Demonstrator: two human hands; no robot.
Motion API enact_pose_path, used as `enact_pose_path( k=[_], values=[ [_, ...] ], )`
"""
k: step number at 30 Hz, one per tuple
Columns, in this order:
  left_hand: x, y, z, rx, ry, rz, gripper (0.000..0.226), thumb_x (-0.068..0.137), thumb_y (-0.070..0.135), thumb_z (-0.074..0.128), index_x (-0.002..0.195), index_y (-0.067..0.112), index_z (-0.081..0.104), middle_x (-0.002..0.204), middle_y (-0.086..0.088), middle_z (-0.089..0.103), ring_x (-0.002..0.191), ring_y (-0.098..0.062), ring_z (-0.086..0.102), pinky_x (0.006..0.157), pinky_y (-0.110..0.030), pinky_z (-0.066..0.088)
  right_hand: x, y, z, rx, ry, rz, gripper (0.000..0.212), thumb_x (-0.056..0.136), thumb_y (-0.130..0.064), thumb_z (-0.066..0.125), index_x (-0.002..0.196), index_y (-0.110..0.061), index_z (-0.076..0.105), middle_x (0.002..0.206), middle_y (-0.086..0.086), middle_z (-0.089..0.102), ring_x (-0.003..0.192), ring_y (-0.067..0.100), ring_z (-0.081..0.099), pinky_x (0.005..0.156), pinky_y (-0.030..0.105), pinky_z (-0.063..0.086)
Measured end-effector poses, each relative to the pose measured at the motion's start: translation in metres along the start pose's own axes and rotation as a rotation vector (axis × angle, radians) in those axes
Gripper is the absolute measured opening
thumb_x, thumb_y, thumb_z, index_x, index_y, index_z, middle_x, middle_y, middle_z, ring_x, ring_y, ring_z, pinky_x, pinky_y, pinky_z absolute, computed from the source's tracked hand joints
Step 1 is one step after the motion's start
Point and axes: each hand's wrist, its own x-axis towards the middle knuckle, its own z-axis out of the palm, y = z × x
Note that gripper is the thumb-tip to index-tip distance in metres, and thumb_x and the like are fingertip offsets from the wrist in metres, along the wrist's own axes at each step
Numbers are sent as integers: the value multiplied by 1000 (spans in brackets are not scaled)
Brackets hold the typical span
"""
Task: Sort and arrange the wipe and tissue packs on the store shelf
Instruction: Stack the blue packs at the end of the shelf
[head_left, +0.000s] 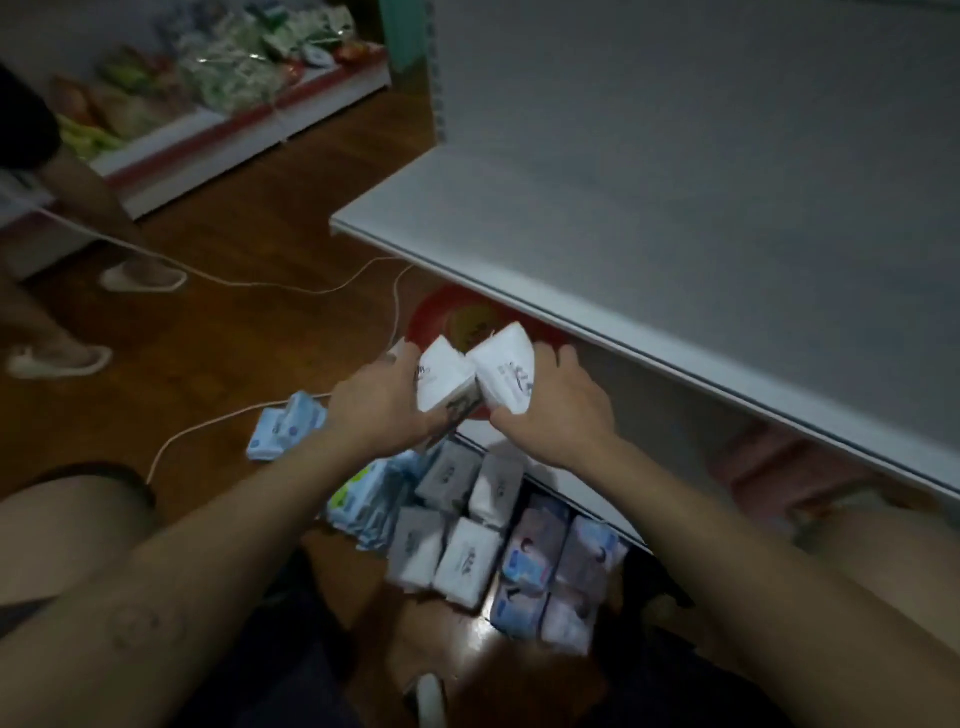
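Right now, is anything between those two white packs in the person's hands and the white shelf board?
Nothing visible. The left hand and right hand grip two white plastic-wrapped tissue packs just short of the front edge of the white flat shelf board; the round red object lies lower, under the board.

Your left fingers (402, 358) grip one white tissue pack (444, 376) and your right fingers (550, 361) grip a second white pack (506, 371). The two tilt toward each other and touch along their inner edges. Below your fingers four grey-white packs (457, 525) lie in a block, with patterned blue-pink packs (558, 566) just right of them and green-blue wipe packs (363, 499) just left. Pale-blue packs (283, 426) lie apart, left of your left fingers.
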Motion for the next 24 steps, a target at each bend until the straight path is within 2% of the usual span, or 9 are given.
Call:
enact_pose_path(
  k=[2, 4, 6, 8, 13, 18, 22, 24],
  values=[
    [-16, -26, 29, -63, -53, -90, 74, 71, 73, 57, 116, 18, 40, 108, -11, 58, 97, -34, 59, 69, -39, 47, 1, -10, 34, 2, -119, 41, 69, 77, -61, 59, 125, -15, 40, 118, 8, 41, 104, 32, 53, 78, 37, 45],
    [-28, -44, 59, -128, -92, -207, 69, 72, 70, 60, 113, 19, 38, 110, -11, 59, 101, -34, 60, 70, -38, 44, -2, -15, 68, 14, -213, 111, 69, 79, -60, 58, 126, -14, 39, 122, 9, 41, 109, 32, 52, 78, 37, 43],
    [-35, -52, 84, -143, -155, -303, 68, 73, 71, 60, 110, 20, 36, 113, -10, 58, 104, -33, 59, 71, -38, 42, -6, -15, 98, 29, -267, 183, 71, 79, -59, 57, 130, -13, 37, 126, 11, 40, 115, 33, 49, 84, 38, 44],
    [-36, -52, 104, -159, -198, -347, 72, 74, 73, 57, 118, 19, 37, 117, -11, 56, 108, -33, 56, 76, -40, 45, -11, -12, 122, 40, -287, 267, 71, 79, -57, 58, 130, -13, 36, 126, 12, 39, 117, 34, 47, 89, 39, 43],
    [-19, -39, 134, -250, -185, -390, 79, 81, 71, 53, 135, 17, 32, 127, -10, 48, 121, -31, 46, 87, -43, 45, -14, -6, 160, 169, -230, 564, 71, 79, -57, 59, 127, -10, 37, 125, 12, 39, 116, 36, 47, 83, 39, 43],
    [0, -31, 162, -249, -52, -386, 77, 84, 64, 54, 138, 15, 33, 126, -9, 47, 118, -30, 48, 83, -42, 47, 8, 2, 176, 216, -132, 638, 66, 81, -58, 58, 120, -10, 37, 119, 10, 40, 113, 34, 49, 83, 40, 42],
    [14, -32, 182, -308, -244, -306, 81, 87, 53, 53, 150, 18, 17, 131, -13, 43, 115, -35, 51, 88, -45, 46, 5, 9, 190, 133, -224, 594, 65, 79, -59, 60, 117, -12, 37, 119, 8, 46, 109, 31, 53, 76, 34, 40],
    [18, -33, 185, -302, -280, -308, 80, 88, 51, 52, 151, 20, 13, 133, -14, 41, 117, -35, 49, 90, -46, 45, 4, 12, 192, 113, -254, 572, 67, 80, -58, 60, 121, -11, 36, 123, 9, 47, 109, 31, 55, 74, 33, 38]
  ],
)
